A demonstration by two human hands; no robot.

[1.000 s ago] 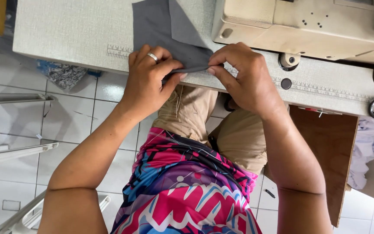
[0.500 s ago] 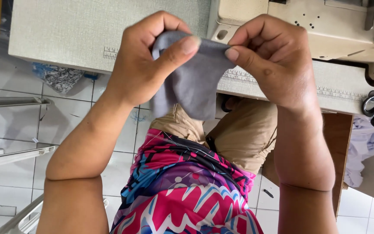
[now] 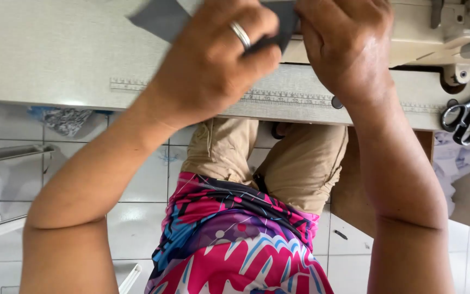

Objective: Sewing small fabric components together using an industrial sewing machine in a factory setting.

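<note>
A piece of grey fabric (image 3: 159, 19) lies on the light sewing table (image 3: 55, 60), its near end pinched between both hands. My left hand (image 3: 213, 60), with a ring on one finger, grips the fabric from the left. My right hand (image 3: 346, 46) holds the same edge from the right, close to the cream sewing machine (image 3: 425, 30). The fabric's middle is hidden under my fingers.
Black-handled scissors (image 3: 466, 117) lie at the table's right edge. A ruler strip (image 3: 295, 100) runs along the table's front edge. Below are my knees in tan trousers, a white tiled floor (image 3: 137, 228), a crumpled cloth (image 3: 66, 120) and metal bars at the left.
Both hands have moved forward from above my lap onto the table, carrying the grey fabric toward the machine. The fabric, held up before, now lies flatter on the table.
</note>
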